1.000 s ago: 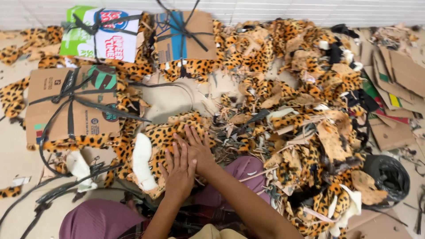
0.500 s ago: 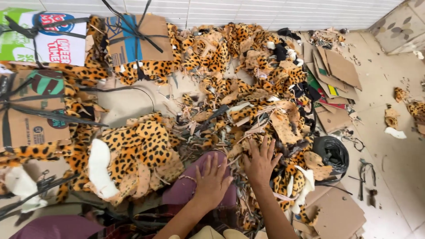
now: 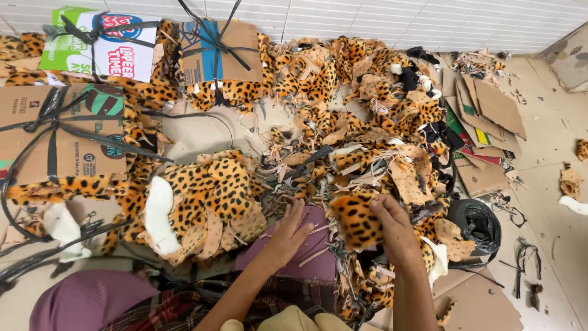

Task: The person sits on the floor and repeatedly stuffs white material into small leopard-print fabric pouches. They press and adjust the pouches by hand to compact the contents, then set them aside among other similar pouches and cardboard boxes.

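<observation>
My right hand (image 3: 395,228) grips a small piece of leopard-print plush fabric (image 3: 356,219), lifted just above the scrap heap. My left hand (image 3: 286,233) lies open and flat on my purple-clad knee (image 3: 318,257), fingers spread, close to a stack of cut leopard-print pieces with white fur patches (image 3: 196,202). A wide heap of leopard-print scraps (image 3: 361,135) covers the floor ahead of both hands.
Cardboard boxes tied with black straps (image 3: 55,132) stand at the left and back. Flat cardboard sheets (image 3: 490,110) lie at the right, next to a black plastic bag (image 3: 481,224). Black straps (image 3: 37,263) trail at the lower left. A white tiled wall (image 3: 367,18) closes the back.
My view swung from the left pile toward the right. My right hand reached into the scraps and picked up a leopard-print piece; my left hand left the stacked pieces and settled on my knee.
</observation>
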